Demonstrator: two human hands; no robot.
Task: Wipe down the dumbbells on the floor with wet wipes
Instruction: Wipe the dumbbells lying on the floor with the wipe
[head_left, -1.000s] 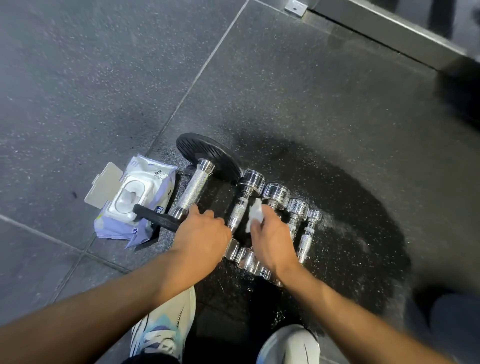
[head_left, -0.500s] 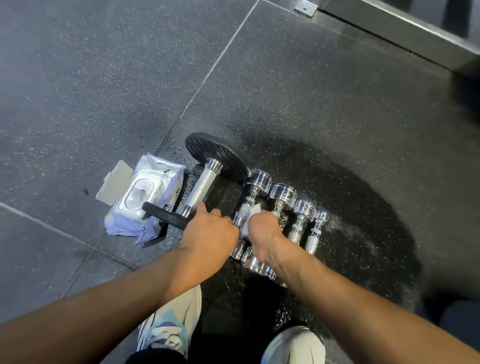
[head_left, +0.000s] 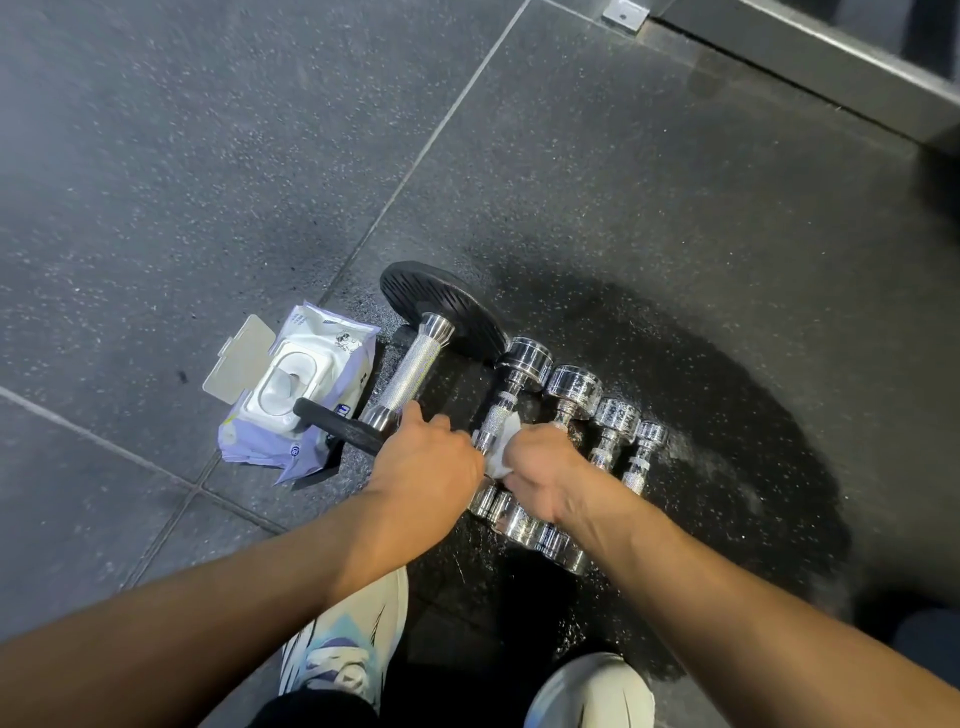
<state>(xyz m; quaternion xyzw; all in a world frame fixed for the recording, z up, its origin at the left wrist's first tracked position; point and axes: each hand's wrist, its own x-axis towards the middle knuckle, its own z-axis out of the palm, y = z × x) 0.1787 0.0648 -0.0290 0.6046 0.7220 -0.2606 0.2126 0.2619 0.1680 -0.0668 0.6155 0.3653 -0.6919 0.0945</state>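
Five dumbbells (head_left: 574, 388) lie side by side on the dark floor (head_left: 208, 156), their handles running from seven o'clock to one o'clock. At the nine o'clock end of the row is the big dumbbell (head_left: 410, 371) with black plates. Four chrome ones follow toward three o'clock, each smaller than the last.

Our right hand (head_left: 545, 473) clamps a white wet wipe (head_left: 501, 457) against the handle of the first chrome dumbbell (head_left: 500, 413), fingers curled round the wipe. Our left hand (head_left: 426, 462) sits just at nine o'clock of it, over the near end of the big dumbbell's handle. Its fingers bend down out of sight, and we cannot tell what they grip.

The pack of wipes (head_left: 306, 384) lies at nine o'clock of the big dumbbell, lid flipped open, with the near black plate resting on its edge. A wet patch (head_left: 727, 415) darkens the floor under the chrome ones and out toward three o'clock. Our shoes (head_left: 348, 649) show at six o'clock.
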